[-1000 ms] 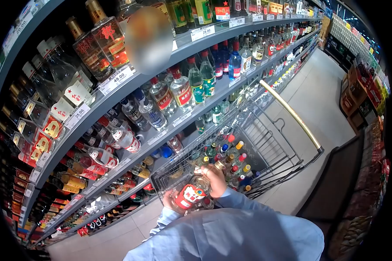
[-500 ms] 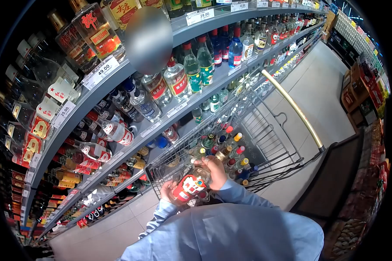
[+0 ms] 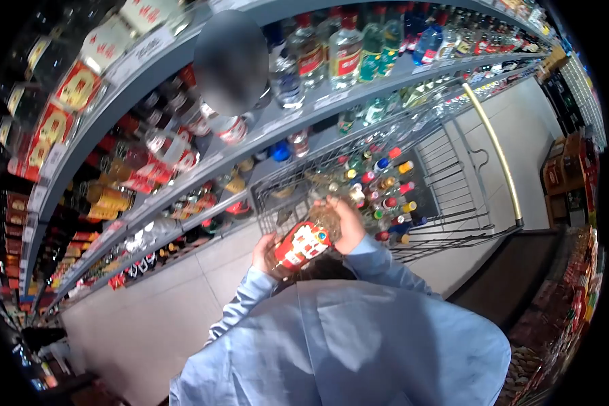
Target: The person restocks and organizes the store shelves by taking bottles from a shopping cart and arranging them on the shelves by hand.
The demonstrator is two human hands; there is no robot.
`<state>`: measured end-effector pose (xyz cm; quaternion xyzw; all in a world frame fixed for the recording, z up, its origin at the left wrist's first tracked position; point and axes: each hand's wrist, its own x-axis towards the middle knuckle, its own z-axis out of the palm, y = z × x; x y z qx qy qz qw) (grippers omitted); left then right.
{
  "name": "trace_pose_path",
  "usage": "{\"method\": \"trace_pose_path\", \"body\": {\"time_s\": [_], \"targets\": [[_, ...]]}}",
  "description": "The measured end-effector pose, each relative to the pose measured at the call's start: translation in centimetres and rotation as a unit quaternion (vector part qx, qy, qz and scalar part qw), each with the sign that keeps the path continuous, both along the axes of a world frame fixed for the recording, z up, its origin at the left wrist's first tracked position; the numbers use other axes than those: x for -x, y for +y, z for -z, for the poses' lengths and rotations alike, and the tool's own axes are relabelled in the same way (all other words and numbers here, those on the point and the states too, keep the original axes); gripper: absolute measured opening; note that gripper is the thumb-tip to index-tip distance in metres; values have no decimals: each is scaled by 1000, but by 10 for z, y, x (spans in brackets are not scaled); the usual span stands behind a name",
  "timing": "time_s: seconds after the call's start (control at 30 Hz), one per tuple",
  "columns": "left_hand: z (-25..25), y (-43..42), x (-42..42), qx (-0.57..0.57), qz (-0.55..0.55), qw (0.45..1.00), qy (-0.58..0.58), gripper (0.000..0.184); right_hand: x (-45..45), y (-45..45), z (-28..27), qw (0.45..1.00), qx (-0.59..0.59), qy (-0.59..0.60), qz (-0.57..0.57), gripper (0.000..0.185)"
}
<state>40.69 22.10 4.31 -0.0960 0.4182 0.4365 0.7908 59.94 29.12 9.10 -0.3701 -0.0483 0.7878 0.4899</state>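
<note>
Looming along the aisle, the shelf (image 3: 379,89) sits higher in view than half a second ago; the gaze seems to have tipped downward. Beside it stands the cart (image 3: 498,144), with many capped bottles (image 3: 390,202) inside. Nearer me, the red-labelled bottle (image 3: 303,245) is tilted between two hands. The left hand (image 3: 262,254) cups its lower end; the right hand (image 3: 349,227) grasps its upper part. That two-handed grip hasn't changed, so I judge it's still being handled, not set down.
</note>
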Motion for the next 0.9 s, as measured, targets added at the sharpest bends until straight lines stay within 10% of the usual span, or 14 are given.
{"method": "trace_pose_path", "body": {"time_s": [0.1,0.27,0.37,0.53,0.6,0.9], "targets": [[-12,-17,30,-127,107,985,47,36,30,-16,-8,993,-40,-108,-39,10],[-2,-30,70,-406,463,706,351,89,75,-58,10,925,-256,-262,-107,10],[-11,-24,53,-494,372,676,400,84,93,-75,24,808,-430,-393,-85,12],[11,-19,26,-489,244,788,283,70,87,-73,31,693,-522,-493,-60,13],[68,-14,17,-571,248,683,381,69,80,-72,48,705,-478,-520,-67,13],[141,-24,7,-397,438,690,418,94,37,-71,141,737,-394,-493,-242,16]]}}
